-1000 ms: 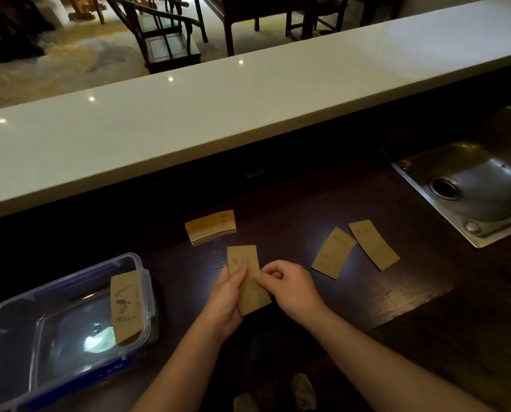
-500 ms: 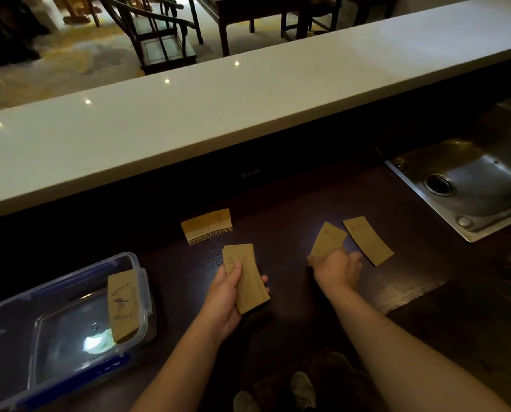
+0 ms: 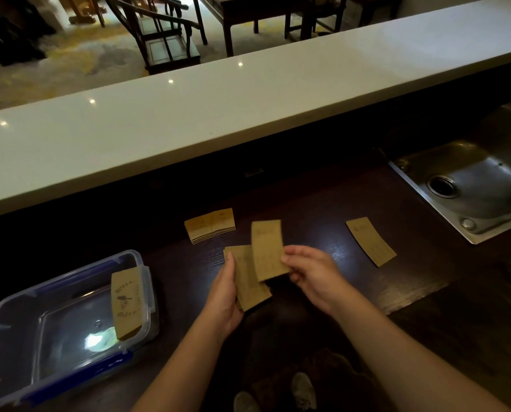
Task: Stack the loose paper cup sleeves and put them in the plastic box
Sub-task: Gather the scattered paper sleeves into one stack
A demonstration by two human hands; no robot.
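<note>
both hands hold kraft cup sleeves above the dark counter.

we note the left hand [image 3: 223, 295] gripping a small stack of sleeves [image 3: 250, 281], and the right hand [image 3: 313, 272] pinching a single sleeve [image 3: 267, 248] that overlaps the stack's top. a second stack [image 3: 210, 224] lies on the dark wooden counter [image 3: 322, 203] just beyond the hands; one loose sleeve [image 3: 370, 240] lies to the right, near the steel sink [image 3: 471, 185]. the clear plastic box [image 3: 19, 337] sits at left with a printed sleeve [image 3: 126, 304] leaning on its right wall.
</note>
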